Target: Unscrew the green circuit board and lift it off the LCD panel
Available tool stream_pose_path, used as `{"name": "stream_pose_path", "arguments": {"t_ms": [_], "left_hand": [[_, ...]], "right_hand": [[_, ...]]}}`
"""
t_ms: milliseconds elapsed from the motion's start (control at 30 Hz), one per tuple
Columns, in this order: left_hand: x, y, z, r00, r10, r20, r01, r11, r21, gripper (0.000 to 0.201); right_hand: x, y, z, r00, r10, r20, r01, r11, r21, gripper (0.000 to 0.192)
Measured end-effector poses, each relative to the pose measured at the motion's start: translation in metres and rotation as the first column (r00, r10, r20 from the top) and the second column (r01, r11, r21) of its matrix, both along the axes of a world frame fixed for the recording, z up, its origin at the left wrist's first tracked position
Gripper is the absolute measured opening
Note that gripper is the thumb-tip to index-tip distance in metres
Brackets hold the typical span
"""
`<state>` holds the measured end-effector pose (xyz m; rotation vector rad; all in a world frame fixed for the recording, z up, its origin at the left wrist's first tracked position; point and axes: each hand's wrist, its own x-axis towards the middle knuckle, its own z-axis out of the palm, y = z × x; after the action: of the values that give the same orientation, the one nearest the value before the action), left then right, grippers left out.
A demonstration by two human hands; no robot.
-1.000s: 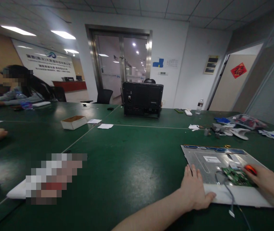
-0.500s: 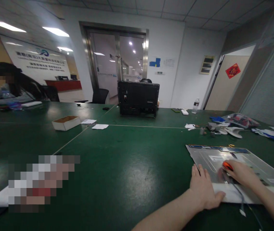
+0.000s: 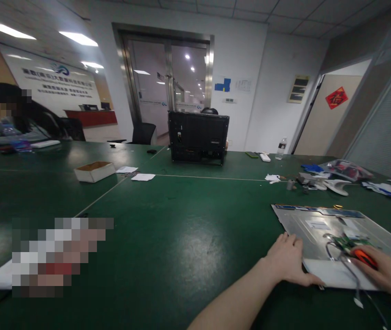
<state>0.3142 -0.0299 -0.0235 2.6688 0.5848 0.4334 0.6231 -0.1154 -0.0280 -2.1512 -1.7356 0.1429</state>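
A grey metal display panel (image 3: 312, 224) lies flat on the green table at the lower right, with a small green circuit board (image 3: 348, 240) and grey cables on it. My left hand (image 3: 286, 259) rests flat on the table at the panel's near left corner, fingers touching its white edge. My right hand (image 3: 386, 272) grips an orange-handled tool (image 3: 363, 256) and holds it over the panel close to the circuit board.
A black monitor back (image 3: 198, 137) stands at the table's far side. A shallow cardboard box (image 3: 94, 171) and papers lie at the left centre. Loose parts, bags and a water bottle (image 3: 280, 149) are at the far right. A person sits at the far left.
My right hand with the orange tool moved left over the panel, then came back right and nearer. My left hand stayed at the panel's corner. The view shifted slightly.
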Motion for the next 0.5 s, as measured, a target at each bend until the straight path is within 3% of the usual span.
{"name": "stream_pose_path", "arguments": {"t_ms": [133, 267, 400, 500], "left_hand": [[-0.005, 0.013, -0.001, 0.995, -0.089, 0.037, 0.091, 0.994, -0.059, 0.081], [-0.004, 0.02, -0.002, 0.995, -0.072, 0.066, 0.081, 0.987, -0.139, 0.073], [-0.001, 0.021, -0.004, 0.994, -0.071, 0.077, 0.081, 0.988, -0.133, 0.066], [-0.001, 0.018, -0.007, 0.995, -0.01, 0.103, 0.024, 0.991, -0.131, 0.072]], "right_hand": [[-0.003, 0.003, 0.009, 1.0, 0.002, -0.031, -0.006, 0.993, -0.119, 0.029], [-0.007, 0.004, 0.014, 1.0, 0.015, -0.014, -0.015, 0.999, -0.051, 0.027], [-0.008, 0.007, 0.015, 0.995, 0.07, 0.067, -0.065, 0.995, -0.082, 0.021], [-0.017, 0.006, 0.017, 0.986, 0.103, 0.134, -0.098, 0.994, -0.049, 0.023]]}}
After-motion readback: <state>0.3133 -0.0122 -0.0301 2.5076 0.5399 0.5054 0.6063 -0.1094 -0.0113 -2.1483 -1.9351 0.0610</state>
